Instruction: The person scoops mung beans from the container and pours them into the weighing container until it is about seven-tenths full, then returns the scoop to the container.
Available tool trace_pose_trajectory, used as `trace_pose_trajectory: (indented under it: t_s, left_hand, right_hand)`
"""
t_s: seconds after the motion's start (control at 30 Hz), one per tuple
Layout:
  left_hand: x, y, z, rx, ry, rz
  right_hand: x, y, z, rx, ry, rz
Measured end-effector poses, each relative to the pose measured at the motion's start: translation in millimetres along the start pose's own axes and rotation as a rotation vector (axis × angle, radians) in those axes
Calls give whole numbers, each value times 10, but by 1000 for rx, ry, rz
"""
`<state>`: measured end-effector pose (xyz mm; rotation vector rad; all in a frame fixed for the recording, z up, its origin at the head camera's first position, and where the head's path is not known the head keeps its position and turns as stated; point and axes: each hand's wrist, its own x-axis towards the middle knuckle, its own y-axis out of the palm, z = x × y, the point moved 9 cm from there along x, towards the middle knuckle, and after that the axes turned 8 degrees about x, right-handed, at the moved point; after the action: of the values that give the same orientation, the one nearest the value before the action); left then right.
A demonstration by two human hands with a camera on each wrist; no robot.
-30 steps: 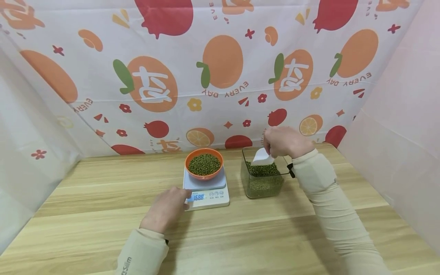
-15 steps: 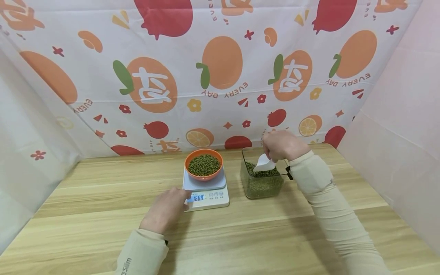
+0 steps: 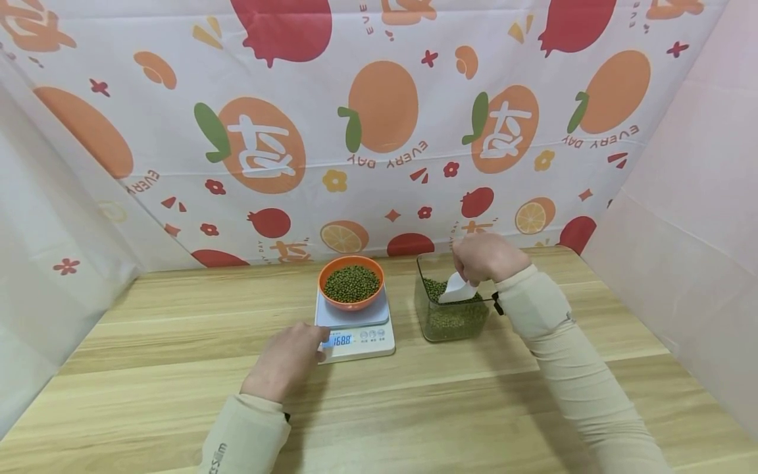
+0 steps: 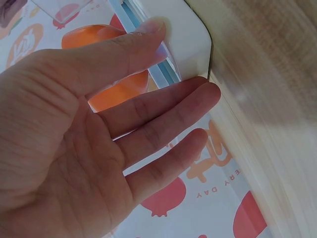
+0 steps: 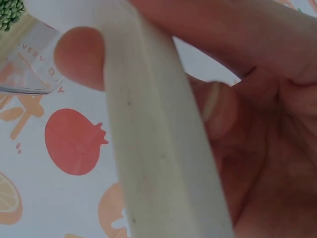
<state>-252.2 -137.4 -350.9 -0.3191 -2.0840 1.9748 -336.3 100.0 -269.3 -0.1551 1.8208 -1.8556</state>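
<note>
In the head view my right hand (image 3: 490, 255) grips a white scoop (image 3: 457, 289), its blade down in the green mung beans (image 3: 435, 288) inside a clear square container (image 3: 451, 326). The right wrist view shows the scoop's pale handle (image 5: 153, 134) between thumb and fingers. My left hand (image 3: 285, 361) rests at the left front corner of a white kitchen scale (image 3: 358, 349). In the left wrist view its thumb lies on the scale and straight fingers touch the scale's edge. An orange bowl (image 3: 352, 305) of mung beans stands on the scale, whose display reads 168.8.
All stands on a light wooden table (image 3: 385, 415). Behind it hangs a white cloth (image 3: 320, 85) printed with fruit; pale sheets flank both sides. The container stands just right of the scale, with a gap between them.
My right hand has lowered, and the scoop has gone deeper into the beans in the container. The left hand, the bowl and the reading have stayed as they were.
</note>
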Motion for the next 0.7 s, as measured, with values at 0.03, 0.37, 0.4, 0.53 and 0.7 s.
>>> trace_pose_trajectory:
  t_s: [0.03,0.37,0.4,0.53,0.7]
  left_hand:
    - [-2,-2,0,-1,0,-1]
    - [-6,4,-6,4,0,6]
    - [-7,6,-5,3,0,6]
    - [-8,7,1,-7,-2,1]
    - [-4,10,-1,-1,0,2]
  right_hand:
    - [5,9,-2,2,1,4]
    - [70,194,-1,-4,-16,30]
    - [72,203,1,-3,-17,33]
    - [84,218,12,-2,-27,31]
    - [103,260,4,4,-21,27]
